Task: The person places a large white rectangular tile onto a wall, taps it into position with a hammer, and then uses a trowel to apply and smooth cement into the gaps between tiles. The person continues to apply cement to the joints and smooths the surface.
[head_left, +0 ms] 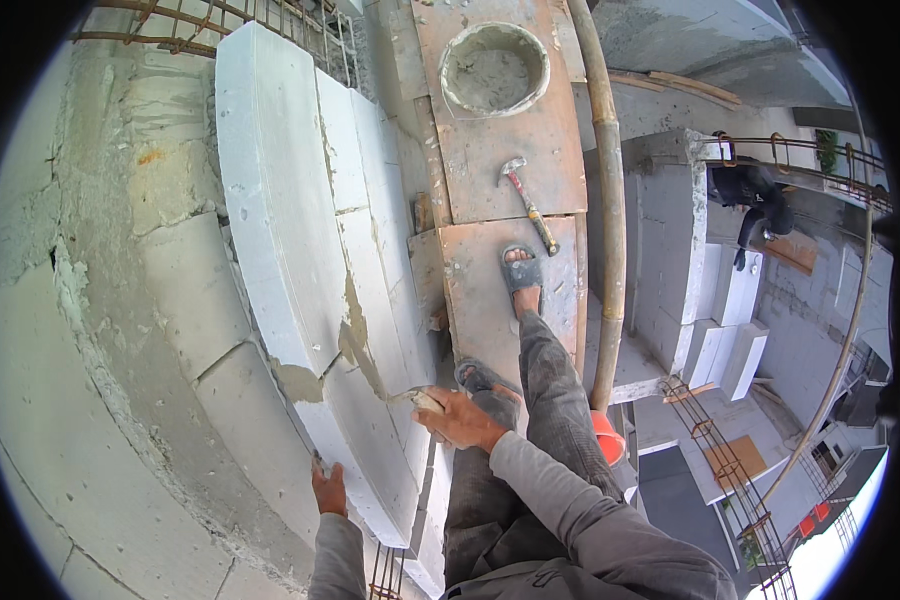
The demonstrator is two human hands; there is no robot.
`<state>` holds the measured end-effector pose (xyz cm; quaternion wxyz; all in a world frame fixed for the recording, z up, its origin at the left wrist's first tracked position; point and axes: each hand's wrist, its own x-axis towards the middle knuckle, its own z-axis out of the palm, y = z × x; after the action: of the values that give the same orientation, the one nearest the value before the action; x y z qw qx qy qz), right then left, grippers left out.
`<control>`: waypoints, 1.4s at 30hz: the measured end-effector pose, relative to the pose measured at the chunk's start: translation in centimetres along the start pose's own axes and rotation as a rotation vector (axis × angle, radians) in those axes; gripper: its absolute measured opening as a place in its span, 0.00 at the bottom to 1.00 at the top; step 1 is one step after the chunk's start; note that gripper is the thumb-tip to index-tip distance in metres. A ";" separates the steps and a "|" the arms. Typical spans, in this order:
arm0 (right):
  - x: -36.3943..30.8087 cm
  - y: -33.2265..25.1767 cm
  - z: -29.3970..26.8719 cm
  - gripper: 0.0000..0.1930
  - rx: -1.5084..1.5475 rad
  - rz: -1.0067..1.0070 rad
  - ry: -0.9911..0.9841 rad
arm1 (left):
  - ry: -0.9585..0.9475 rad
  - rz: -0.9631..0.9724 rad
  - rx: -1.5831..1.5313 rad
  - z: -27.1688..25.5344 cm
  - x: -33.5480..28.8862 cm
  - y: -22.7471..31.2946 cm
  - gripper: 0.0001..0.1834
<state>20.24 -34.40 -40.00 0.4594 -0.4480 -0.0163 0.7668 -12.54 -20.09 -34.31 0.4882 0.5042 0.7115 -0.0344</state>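
Pale lightweight blocks form a low wall (370,440) along my left, with grey mortar (358,335) smeared over the joint between two top blocks. My right hand (460,420) is closed round the handle of a trowel (423,399). Its small blade, partly hidden, points left at the wall face near that mortar. On the wall's other side, my left hand (330,490) rests by the lower edge of the near top block (368,445), fingers stretched out and holding nothing. Beyond the near block lies a longer white block (275,190).
I stand on a plank platform (510,180) carrying a hammer (530,207) and a mortar tub (495,70). A bamboo pole (607,200) runs along its right edge, beside a red bucket (607,437). Lower right, a person (755,195) bends near white blocks. Rebar (730,470) juts up there.
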 end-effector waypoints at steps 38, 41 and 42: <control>19.2 -22.5 -36.8 0.12 -0.149 -0.661 0.750 | 0.308 -0.204 -0.228 3.9 -0.6 1.2 0.37; 14.1 -18.2 -33.3 0.14 -0.411 -0.664 0.771 | 0.216 -0.181 -0.258 2.7 -1.7 0.2 0.37; 11.8 -16.4 -31.6 0.16 -0.420 -0.600 0.733 | 0.217 -0.199 -0.076 2.1 -2.0 -0.3 0.35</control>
<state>51.65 -28.67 -59.72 0.5349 -0.7452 -0.1358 0.3743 -11.31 -22.74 -34.07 0.4213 0.4132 0.8073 -0.0006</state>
